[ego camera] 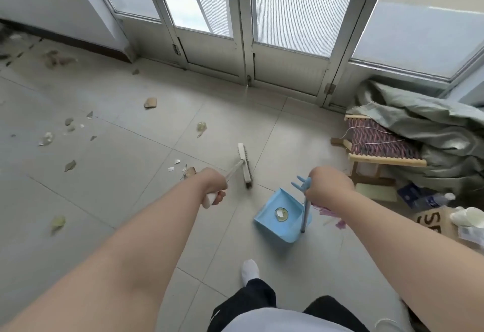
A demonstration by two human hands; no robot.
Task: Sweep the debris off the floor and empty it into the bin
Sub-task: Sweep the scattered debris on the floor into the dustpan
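Observation:
My left hand (213, 187) grips the white handle of a broom whose brush head (245, 165) rests on the tiled floor just ahead. My right hand (328, 187) holds the upright handle of a blue dustpan (272, 227) standing on the floor to the right of the broom. A small round piece of debris (281, 213) lies inside the pan. Dry leaves and white scraps (70, 165) are scattered over the floor to the left, with a few bits (178, 165) close to the broom. No bin is in view.
Glass doors (248, 17) close off the far side. A small woven wooden stool (379, 146) and a heap of grey-green cloth (432, 127) crowd the right, with a cardboard box (432, 221) and bottles beside them. My socked foot (250, 270) is below the pan.

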